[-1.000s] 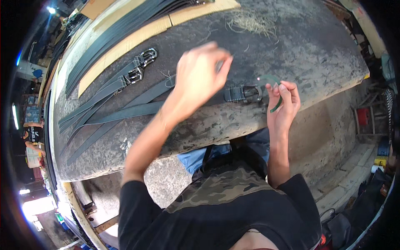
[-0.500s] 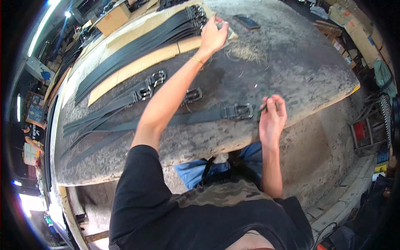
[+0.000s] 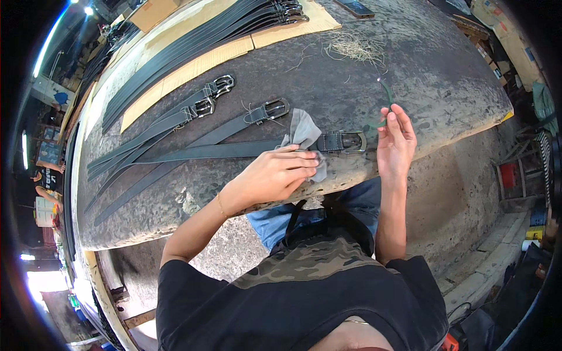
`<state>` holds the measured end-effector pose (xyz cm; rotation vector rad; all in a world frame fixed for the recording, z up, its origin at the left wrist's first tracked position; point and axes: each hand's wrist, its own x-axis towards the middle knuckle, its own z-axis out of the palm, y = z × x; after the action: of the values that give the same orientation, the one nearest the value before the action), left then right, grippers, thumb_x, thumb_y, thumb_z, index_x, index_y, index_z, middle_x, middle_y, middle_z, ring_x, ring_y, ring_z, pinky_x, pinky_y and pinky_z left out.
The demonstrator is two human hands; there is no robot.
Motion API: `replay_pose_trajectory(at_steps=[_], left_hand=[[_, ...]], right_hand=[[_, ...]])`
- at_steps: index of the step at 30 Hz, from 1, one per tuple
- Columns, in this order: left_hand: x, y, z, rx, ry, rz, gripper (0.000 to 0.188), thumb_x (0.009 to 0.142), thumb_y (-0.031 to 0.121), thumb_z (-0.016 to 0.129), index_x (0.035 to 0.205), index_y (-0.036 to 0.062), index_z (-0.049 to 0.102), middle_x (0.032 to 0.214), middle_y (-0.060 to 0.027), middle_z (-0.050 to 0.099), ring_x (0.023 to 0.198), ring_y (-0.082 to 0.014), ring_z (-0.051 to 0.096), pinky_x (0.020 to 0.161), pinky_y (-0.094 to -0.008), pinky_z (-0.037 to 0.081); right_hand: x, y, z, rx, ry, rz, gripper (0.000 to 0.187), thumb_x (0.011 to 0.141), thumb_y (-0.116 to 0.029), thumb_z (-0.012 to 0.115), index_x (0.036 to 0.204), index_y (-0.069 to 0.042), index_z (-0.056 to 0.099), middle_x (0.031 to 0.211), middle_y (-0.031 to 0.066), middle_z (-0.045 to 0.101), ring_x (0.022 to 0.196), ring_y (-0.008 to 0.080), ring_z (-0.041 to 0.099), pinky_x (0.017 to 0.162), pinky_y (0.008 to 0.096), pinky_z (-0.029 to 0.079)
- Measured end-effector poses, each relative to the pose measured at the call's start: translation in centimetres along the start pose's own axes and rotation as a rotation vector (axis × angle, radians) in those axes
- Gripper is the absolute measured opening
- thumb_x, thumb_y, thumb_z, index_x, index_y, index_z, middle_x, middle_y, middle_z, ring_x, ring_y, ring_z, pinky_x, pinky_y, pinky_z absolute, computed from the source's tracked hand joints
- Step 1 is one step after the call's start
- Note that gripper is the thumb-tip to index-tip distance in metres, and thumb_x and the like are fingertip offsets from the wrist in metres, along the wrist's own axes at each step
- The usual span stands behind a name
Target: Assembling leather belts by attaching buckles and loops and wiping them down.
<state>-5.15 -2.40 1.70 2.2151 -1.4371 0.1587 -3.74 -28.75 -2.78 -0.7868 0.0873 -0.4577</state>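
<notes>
My left hand (image 3: 275, 175) grips a grey cloth (image 3: 304, 137) and presses it onto a black leather belt (image 3: 216, 151) that lies along the near edge of the worn stone table (image 3: 445, 76). The belt's metal buckle (image 3: 345, 141) sits just right of the cloth. My right hand (image 3: 395, 143) hovers beside the buckle and pinches a thin dark green cord (image 3: 383, 102) that curves away from me. Another belt with a buckle (image 3: 269, 110) lies just behind the first one.
Two more buckled belts (image 3: 208, 99) lie further left. A row of several black belts (image 3: 234, 23) rests on cardboard sheets (image 3: 193, 61) at the far side. A tuft of loose fibres (image 3: 351, 47) and a dark phone (image 3: 354, 7) lie beyond. Red stools (image 3: 509, 175) stand at right.
My left hand reached to the far side of the table, then came back with the grey cloth and now presses it on the near belt. My right hand stayed by the buckle.
</notes>
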Motion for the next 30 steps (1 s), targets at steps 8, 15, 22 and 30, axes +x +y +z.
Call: replay_pose_trajectory(at_steps=[8,15,22,30], left_hand=[[2.9,-1.5,0.0,0.074,0.102,-0.016,0.047,0.081,0.008,0.068,0.127,0.0028,0.055,0.136,-0.0148,0.052,0.126,-0.0308,0.051,0.104,-0.0426,0.044],[2.8,-1.4,1.1,0.057,-0.012,-0.049,0.047,0.085,0.011,0.063,0.13,0.002,0.053,0.141,-0.0158,0.047,0.13,-0.0332,0.045,0.107,-0.0457,0.037],[3.2,-1.3,1.2,0.028,-0.019,-0.054,0.049,0.082,0.009,0.066,0.129,0.0019,0.053,0.14,-0.0169,0.048,0.128,-0.0343,0.048,0.106,-0.0461,0.038],[3.4,-1.6,1.3,0.035,-0.02,-0.057,0.046,0.083,0.011,0.066,0.127,0.0033,0.055,0.137,-0.0163,0.05,0.127,-0.0326,0.049,0.104,-0.046,0.04]], right_hand=[[1.1,-8.0,-2.7,-0.228,-0.032,-0.207,0.035,0.09,0.002,0.06,0.124,0.008,0.056,0.105,0.0138,0.065,0.09,0.0156,0.061,0.078,0.0262,0.051],[7.1,-18.6,-9.4,-1.223,0.06,-0.254,0.029,0.088,-0.005,0.067,0.115,0.005,0.064,0.086,0.0027,0.063,0.072,0.0091,0.055,0.067,0.026,0.045],[14.4,-22.2,-12.5,-1.799,-0.325,0.06,0.018,0.081,-0.006,0.071,0.095,0.004,0.067,0.083,0.0097,0.069,0.083,0.0186,0.066,0.074,0.0329,0.051],[16.7,-20.2,-11.5,-2.058,-0.539,0.039,0.017,0.076,-0.006,0.073,0.088,0.004,0.068,0.074,0.012,0.068,0.071,0.0206,0.065,0.066,0.0343,0.05]])
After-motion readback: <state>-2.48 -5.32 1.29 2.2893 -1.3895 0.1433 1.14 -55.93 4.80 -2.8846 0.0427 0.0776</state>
